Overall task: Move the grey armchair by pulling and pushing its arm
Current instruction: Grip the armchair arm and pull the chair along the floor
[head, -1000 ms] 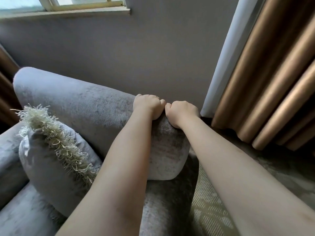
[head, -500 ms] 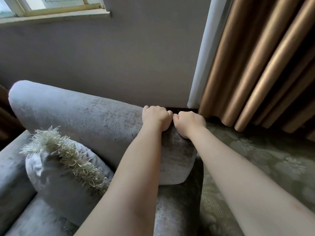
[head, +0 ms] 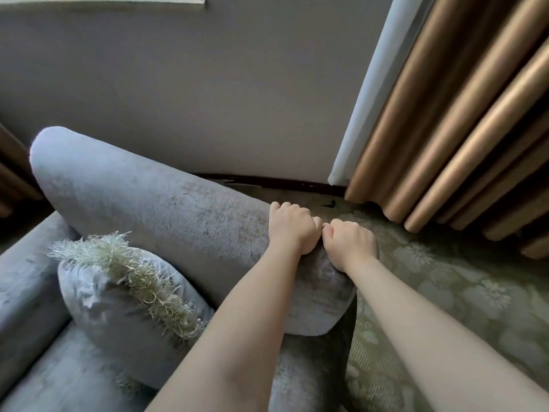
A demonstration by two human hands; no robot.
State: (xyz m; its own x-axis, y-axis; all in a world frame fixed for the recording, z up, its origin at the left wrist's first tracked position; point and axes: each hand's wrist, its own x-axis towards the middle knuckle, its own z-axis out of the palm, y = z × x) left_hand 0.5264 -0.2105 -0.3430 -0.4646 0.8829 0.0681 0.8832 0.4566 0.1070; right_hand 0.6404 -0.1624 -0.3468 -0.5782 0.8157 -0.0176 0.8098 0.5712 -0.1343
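Note:
The grey armchair's padded arm (head: pixel 166 215) runs from upper left to the centre of the head view. My left hand (head: pixel 292 228) grips the top of the arm near its front end, fingers curled over the far side. My right hand (head: pixel 349 243) grips the arm's front end right beside it, the two hands almost touching. Both forearms reach in from the bottom of the frame. The fingertips are hidden behind the arm. The seat (head: pixel 59 379) lies at lower left.
A grey cushion with a shaggy cream fringe (head: pixel 118 301) leans on the seat against the arm. A grey wall (head: pixel 193 99) stands behind the chair, with a dark skirting strip. Gold curtains (head: pixel 463 129) hang at right. Green floral carpet (head: pixel 460 292) lies between chair and curtains.
The armchair's arm has come away from the wall toward me; a strip of carpet and skirting now shows behind it. Both hands kept their grip on the arm.

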